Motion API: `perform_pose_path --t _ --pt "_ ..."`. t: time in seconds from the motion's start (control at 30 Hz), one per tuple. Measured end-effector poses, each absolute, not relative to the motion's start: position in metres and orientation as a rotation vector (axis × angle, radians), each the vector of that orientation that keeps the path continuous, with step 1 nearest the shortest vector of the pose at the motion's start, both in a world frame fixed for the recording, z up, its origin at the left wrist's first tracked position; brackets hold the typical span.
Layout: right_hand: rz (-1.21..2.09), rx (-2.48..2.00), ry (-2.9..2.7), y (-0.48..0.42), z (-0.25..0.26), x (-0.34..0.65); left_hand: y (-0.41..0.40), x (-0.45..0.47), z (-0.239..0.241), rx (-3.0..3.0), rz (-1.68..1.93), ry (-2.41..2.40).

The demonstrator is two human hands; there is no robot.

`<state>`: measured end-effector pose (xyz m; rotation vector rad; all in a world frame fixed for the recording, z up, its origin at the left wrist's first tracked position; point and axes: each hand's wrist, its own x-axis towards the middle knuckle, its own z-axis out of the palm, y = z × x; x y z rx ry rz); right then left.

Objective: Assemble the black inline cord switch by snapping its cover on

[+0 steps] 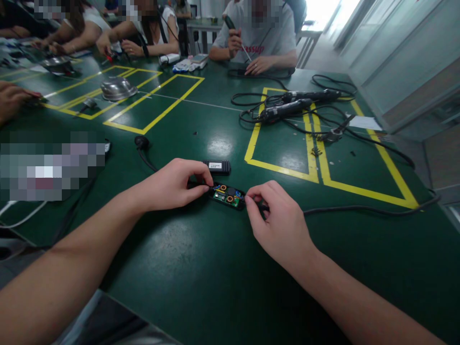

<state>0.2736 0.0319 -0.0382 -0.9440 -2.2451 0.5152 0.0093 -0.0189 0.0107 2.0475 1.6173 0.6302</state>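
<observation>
An opened black power adapter (pixel 227 195) lies on the green table (pixel 201 278), its circuit board with copper coils showing. My left hand (pixel 176 184) pinches the adapter's left end, where a black cord leaves it. My right hand (pixel 278 220) pinches the right end, where another black cable (pixel 359 209) runs off to the right. Just behind the adapter lies its black cover (pixel 216 166) with a white label.
Yellow tape marks boxes on the table. Two black electric screwdrivers (pixel 287 109) with tangled cables lie at the back right. A person (pixel 258 38) opposite holds a screwdriver; other people work at the far left. A metal dome (pixel 117 88) sits at the back left.
</observation>
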Motion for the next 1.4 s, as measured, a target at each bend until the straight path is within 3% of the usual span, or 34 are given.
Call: perform_pose_path --t 0.3,0.7,0.97,1.17,1.4 --pt "0.571 -0.926 -2.267 0.035 -0.04 0.275 -0.017 0.004 0.006 2.124 0.635 1.554" --pt "0.39 -0.899 -2.315 0.036 -0.043 0.275 -0.017 0.01 0.005 2.308 0.61 1.554" --pt "0.447 -0.912 -2.314 0.037 -0.043 0.274 -0.007 0.02 -0.011 2.132 0.903 1.901" --pt "0.499 -0.934 -2.272 0.036 -0.043 0.271 0.001 0.014 -0.017 1.897 0.785 2.022" --pt "0.547 -0.967 -2.236 0.034 -0.047 0.274 -0.011 0.011 -0.006 2.036 0.93 1.66"
